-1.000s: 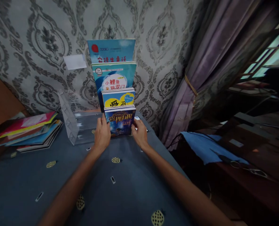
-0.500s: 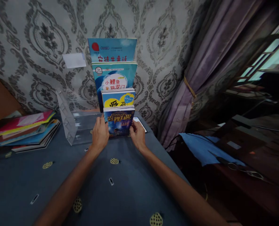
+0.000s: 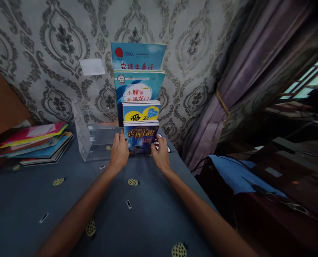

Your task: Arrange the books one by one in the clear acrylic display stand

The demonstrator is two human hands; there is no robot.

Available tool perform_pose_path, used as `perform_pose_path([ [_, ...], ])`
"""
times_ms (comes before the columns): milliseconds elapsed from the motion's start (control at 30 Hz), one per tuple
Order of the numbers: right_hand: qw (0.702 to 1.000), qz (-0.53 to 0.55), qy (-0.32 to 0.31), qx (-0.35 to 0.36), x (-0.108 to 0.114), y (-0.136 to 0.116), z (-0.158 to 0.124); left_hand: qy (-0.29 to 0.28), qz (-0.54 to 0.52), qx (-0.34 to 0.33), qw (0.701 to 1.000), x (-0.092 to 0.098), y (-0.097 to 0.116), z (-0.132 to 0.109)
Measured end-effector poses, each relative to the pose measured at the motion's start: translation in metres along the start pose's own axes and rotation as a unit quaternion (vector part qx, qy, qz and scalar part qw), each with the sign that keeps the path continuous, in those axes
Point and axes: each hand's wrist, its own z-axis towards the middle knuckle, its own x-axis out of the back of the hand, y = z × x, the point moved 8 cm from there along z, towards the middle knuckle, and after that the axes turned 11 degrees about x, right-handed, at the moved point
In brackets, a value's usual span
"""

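A dark blue book (image 3: 141, 138) with gold lettering stands upright at the front of a clear tiered rack (image 3: 85, 137), with more books right behind it. My left hand (image 3: 119, 151) is closed along its left edge. On the opposite edge, my right hand (image 3: 160, 153) grips with thumb and fingers; some fingertips are hidden behind the book. Rising in steps behind are a blue-and-yellow book (image 3: 129, 111), a teal book with a white oval (image 3: 137, 91) and a taller blue book (image 3: 141, 55) with red lettering.
Left of the rack lies a pile of colourful books (image 3: 41, 144) on the blue patterned tablecloth (image 3: 105, 203). A phone (image 3: 165, 142) lies partly behind my right hand. Beyond the table's right edge are a tied curtain (image 3: 215, 117), a blue cloth (image 3: 225, 175) and scissors (image 3: 284, 203).
The camera view has turned slightly left, so everything sits further right in the picture. Both hands stay at the sides of the dark blue book, which keeps its place in the rack.
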Motion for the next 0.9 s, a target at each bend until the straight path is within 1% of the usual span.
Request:
perform_pose_path([
  [267,1.0,-0.006,-0.006,0.009,-0.0036,0.0024,-0.0029,0.0,-0.013,0.008,1.0,-0.0005,-0.0012,-0.0006],
  [500,1.0,-0.007,0.002,0.014,-0.0036,0.0041,-0.0044,-0.012,-0.022,0.016,1.0,-0.0016,-0.0014,-0.001],
  [700,1.0,0.002,0.009,0.008,-0.0022,0.005,-0.006,-0.039,-0.001,0.025,0.999,-0.0012,-0.0002,-0.0003],
  [900,1.0,0.017,0.013,-0.002,0.0009,0.0008,-0.0051,-0.049,0.007,0.045,0.998,0.0019,0.0007,-0.0006],
])
